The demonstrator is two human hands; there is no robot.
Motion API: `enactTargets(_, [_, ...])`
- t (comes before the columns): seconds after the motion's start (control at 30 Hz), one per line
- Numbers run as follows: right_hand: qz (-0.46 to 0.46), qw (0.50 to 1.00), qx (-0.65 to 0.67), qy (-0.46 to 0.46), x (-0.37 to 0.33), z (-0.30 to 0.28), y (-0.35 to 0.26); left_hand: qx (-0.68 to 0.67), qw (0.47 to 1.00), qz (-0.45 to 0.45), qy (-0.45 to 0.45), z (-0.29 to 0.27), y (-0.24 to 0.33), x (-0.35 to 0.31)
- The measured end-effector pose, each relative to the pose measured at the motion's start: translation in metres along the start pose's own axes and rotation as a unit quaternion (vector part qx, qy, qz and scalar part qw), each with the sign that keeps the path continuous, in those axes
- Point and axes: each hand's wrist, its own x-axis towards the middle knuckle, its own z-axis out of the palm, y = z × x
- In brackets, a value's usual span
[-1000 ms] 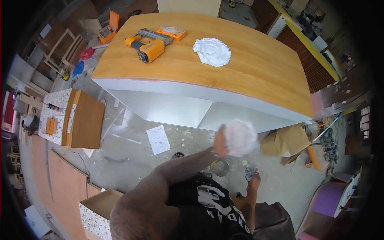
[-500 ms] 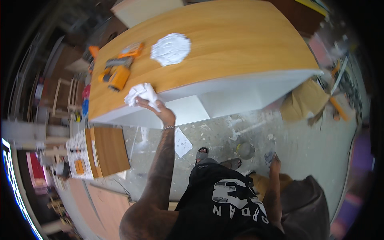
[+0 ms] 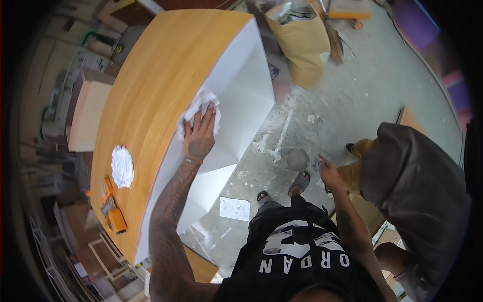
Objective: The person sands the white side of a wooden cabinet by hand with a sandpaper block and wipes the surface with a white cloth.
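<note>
Under the spread fingers of my left hand (image 3: 199, 143) lies a crumpled white cloth (image 3: 188, 118), pressed against the long edge where the wood-grain top (image 3: 171, 65) of a cabinet meets its white front (image 3: 251, 70). My right hand (image 3: 328, 171) hangs low over the floor, fingers curled; a small thing seems to be in it, but I cannot make it out. On the wood top lie a wrinkled white round piece (image 3: 122, 167) and an orange power tool (image 3: 116, 220), both away from my hands.
Close on my right stands another person in a dark garment (image 3: 417, 176) and tan trousers. A round container (image 3: 298, 159) and a white sheet (image 3: 234, 209) are on the stained floor. A brown paper sack (image 3: 299, 45) stands beyond the cabinet's far end.
My view has swung right, so the cabinet now runs lengthwise along my left. My left hand and the cloth are farther along the edge, away from the power tool. The right hand stays low.
</note>
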Motion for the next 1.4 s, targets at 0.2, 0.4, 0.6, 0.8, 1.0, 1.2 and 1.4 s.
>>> enactTargets(0.2, [0.019, 0.999, 0.022, 0.016, -0.006, 0.007, 0.063, 0.083, 0.975, 0.206, 0.006, 0.017, 0.013, 0.184])
enactTargets(0.4, [0.032, 0.998, 0.024, 0.055, -0.032, -0.002, 0.061, 0.171, 0.957, 0.226, -0.067, 0.003, 0.040, 0.329])
enactTargets(0.6, [0.008, 0.990, 0.054, 0.131, -0.041, 0.008, 0.085, 0.218, 0.918, 0.279, -0.175, -0.026, 0.034, 0.302])
enactTargets(0.8, [0.015, 0.990, 0.079, 0.115, -0.055, 0.022, 0.065, 0.171, 0.903, 0.324, -0.225, -0.029, -0.007, 0.137])
enactTargets(1.0, [0.007, 0.994, 0.068, 0.083, -0.056, 0.058, 0.062, 0.124, 0.925, 0.267, -0.241, -0.039, -0.049, -0.085])
enactTargets(1.2, [-0.036, 0.994, 0.093, 0.042, -0.054, 0.094, 0.073, 0.062, 0.953, 0.087, -0.284, -0.075, -0.098, -0.334])
enactTargets(1.4, [-0.019, 0.992, 0.122, 0.027, -0.042, 0.113, 0.092, 0.111, 0.957, -0.036, -0.266, -0.089, -0.130, -0.458])
